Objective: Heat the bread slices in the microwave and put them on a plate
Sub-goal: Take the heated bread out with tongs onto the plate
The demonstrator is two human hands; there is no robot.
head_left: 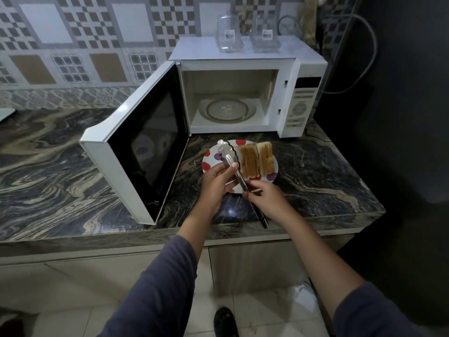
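Microwave point(238, 64) on marbled worktop point(315, 171), door point(136, 152) swung wide, bread slices point(257, 159) on spotted plate point(213, 154) just before it, tongs point(240, 181) over the plate's left side, left hand point(216, 183) grip pinching them midway, right hand point(267, 198) grip curled round the handle end, 2 glasses point(229, 32) on top.

The plate point(208, 154) has its rim from 5 to 7 o'clock hidden behind the left hand point(216, 182), right hand point(266, 199) and tongs point(239, 177), whose shaft vanishes inside the right hand's grip. The bread point(257, 159) stands edge-on, so the slice count is unclear, perhaps six. Markings on the panel point(301, 105) and labels on the glasses point(229, 32) are too small to read. A pale thing point(6, 114) at the frame's 9 o'clock and a shoe point(224, 322) at 6 are cut off.
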